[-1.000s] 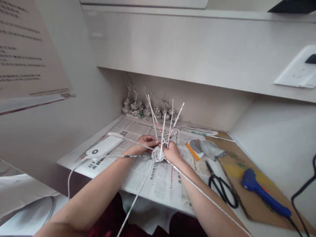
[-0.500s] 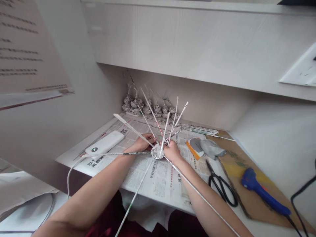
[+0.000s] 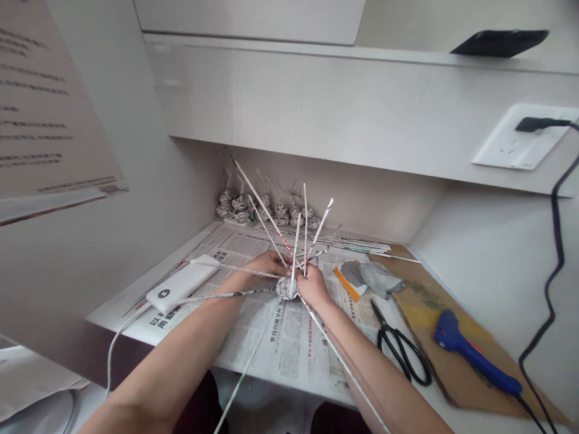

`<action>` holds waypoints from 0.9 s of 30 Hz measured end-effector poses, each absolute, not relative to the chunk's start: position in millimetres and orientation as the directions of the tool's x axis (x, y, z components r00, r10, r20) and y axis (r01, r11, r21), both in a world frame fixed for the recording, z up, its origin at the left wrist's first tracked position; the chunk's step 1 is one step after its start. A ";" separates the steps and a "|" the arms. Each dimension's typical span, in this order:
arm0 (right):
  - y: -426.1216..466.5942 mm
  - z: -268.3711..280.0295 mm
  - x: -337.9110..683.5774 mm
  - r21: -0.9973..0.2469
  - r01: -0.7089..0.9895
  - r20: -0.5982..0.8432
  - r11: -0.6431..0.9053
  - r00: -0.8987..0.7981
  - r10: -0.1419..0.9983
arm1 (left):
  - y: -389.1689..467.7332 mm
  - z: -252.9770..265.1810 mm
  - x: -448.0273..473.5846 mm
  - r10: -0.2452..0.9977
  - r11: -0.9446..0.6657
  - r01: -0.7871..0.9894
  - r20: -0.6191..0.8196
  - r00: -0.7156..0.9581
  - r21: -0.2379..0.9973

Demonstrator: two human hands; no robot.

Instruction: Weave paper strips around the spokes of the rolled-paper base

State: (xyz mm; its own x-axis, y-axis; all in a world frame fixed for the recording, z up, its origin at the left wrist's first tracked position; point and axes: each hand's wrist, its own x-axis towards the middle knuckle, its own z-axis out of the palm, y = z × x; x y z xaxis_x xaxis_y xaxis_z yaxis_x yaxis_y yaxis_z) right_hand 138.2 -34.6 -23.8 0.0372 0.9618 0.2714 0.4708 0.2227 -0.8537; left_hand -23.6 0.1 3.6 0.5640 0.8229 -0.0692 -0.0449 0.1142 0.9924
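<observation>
Between my two hands is a small woven ball of rolled newspaper [image 3: 286,289], with several long paper sticks [image 3: 295,244] fanning out of it up, sideways and toward me. My left hand [image 3: 268,265] is closed at its far left side, fingers on the base of the sticks. My right hand [image 3: 313,285] grips the right side of the weave, thumb near the upright sticks. The fingertips of both hands meet behind the sticks and are partly hidden. One patterned stick [image 3: 235,294] runs left over my forearm.
Newspaper [image 3: 284,343] covers the table. A white power bank [image 3: 183,283] with a cable lies left. Black scissors [image 3: 400,343], a grey cloth-like piece [image 3: 380,277] and a blue glue gun [image 3: 474,352] on cardboard lie right. Several woven gourd shapes [image 3: 239,208] stand at the back, near loose paper sticks [image 3: 362,244].
The view has tilted up, showing more of the wall socket and shelf. The stick at the left has swung down from pointing up to lying nearly level over my left wrist.
</observation>
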 end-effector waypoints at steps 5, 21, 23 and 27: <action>-36.4 -22.2 136.7 -0.867 0.401 0.344 0.295 0.053 0.938 | -3.6 -8.4 -22.0 0.864 0.146 -0.143 -0.056 0.500 0.979; -37.1 -24.8 134.1 -0.929 0.303 0.268 0.211 0.161 0.950 | -10.2 -0.9 -23.4 0.926 0.046 0.042 -0.059 0.372 0.998; -35.9 -25.3 133.8 -0.961 0.196 0.232 0.197 0.181 0.956 | -12.2 0.1 -22.9 0.919 0.044 0.050 -0.060 0.389 0.998; -36.5 -19.9 129.9 -0.972 -0.102 0.186 0.213 0.227 0.956 | -12.7 -2.7 -22.8 0.914 0.096 0.026 -0.099 0.394 0.995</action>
State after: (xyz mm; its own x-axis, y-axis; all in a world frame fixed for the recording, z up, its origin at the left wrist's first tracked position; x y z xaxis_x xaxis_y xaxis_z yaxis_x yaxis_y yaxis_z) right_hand 129.9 -36.5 -19.9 0.2269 0.9560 0.1862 -0.1017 0.2134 -0.9717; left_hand -22.8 -12.7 -2.7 0.3936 0.9140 -0.0989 0.0264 0.0963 0.9950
